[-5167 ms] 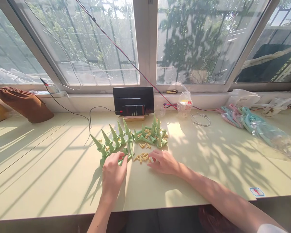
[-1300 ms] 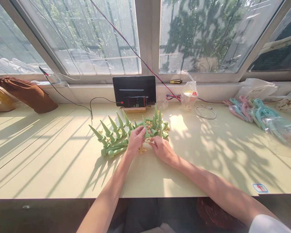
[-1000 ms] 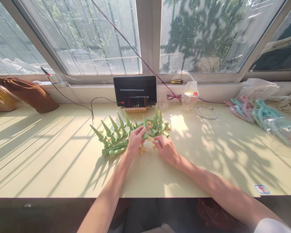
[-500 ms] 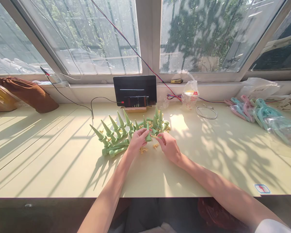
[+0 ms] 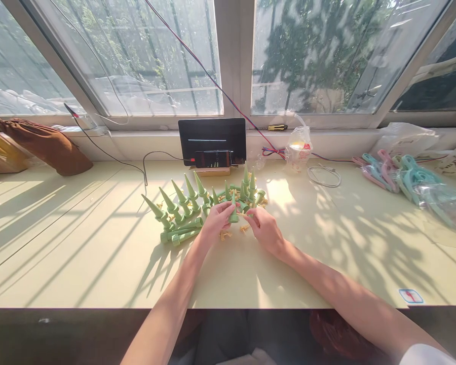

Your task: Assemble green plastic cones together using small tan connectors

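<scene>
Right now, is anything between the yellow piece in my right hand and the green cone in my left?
Nothing visible stands between them. The yellow piece in your right hand is beside the green cone in your left hand; whether they touch, I can't tell.

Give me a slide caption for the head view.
Left hand holds a green cone; right hand pinches a small yellow piece.
</scene>
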Motion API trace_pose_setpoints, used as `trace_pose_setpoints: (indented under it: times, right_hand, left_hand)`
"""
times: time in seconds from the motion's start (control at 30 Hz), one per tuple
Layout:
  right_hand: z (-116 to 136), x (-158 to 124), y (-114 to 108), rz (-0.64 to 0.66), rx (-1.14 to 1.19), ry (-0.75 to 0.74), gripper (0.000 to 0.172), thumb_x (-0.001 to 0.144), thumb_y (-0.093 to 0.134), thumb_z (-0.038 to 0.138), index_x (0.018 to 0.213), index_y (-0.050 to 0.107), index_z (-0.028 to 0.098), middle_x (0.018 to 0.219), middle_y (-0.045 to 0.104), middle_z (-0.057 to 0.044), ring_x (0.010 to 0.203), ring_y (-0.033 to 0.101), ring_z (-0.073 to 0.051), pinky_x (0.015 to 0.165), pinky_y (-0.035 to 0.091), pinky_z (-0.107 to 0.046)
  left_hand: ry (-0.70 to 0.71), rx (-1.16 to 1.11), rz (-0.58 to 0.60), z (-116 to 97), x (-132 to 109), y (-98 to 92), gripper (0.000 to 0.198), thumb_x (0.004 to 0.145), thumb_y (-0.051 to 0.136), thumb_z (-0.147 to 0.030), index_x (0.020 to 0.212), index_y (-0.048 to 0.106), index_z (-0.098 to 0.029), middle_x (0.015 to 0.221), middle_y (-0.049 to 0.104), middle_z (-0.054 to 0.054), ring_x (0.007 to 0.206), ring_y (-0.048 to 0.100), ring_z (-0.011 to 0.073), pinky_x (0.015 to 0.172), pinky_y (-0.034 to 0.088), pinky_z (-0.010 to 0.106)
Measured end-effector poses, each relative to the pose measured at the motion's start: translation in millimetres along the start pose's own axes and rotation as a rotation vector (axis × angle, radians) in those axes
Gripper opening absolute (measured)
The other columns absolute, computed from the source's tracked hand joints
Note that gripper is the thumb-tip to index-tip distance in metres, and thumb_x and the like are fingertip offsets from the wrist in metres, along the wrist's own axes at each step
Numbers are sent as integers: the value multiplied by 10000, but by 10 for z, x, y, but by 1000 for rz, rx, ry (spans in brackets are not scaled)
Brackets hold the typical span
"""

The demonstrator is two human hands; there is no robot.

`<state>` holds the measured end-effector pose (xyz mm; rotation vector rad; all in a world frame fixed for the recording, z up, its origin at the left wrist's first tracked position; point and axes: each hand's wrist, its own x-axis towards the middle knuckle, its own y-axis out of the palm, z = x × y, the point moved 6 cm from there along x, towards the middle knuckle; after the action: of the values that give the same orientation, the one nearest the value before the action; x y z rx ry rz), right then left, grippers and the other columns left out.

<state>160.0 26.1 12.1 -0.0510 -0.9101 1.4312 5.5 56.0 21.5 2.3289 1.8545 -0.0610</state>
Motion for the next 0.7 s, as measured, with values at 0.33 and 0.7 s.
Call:
trace_pose_setpoints:
  times: [0.33, 0.7]
  right_hand:
    - [36, -22, -6, 32, 56, 62, 162, 989, 466, 298, 948, 592, 205, 886, 670, -41, 711, 610, -161, 682, 475, -277]
    - [48, -23, -5, 14, 190, 85, 202, 979, 490, 377, 990, 602, 209, 957, 684, -57, 665, 638, -150, 602, 503, -262]
  left_hand:
    - [-17, -27, 55, 12, -1, 12, 402, 767, 752, -498, 971, 727, -152, 585, 341, -53, 466, 187, 32, 421, 162, 197]
    - [-20, 3, 105, 9, -28, 54, 399, 790, 726, -501, 1000, 726, -162, 617, 320, -53, 478, 189, 44, 440, 156, 208]
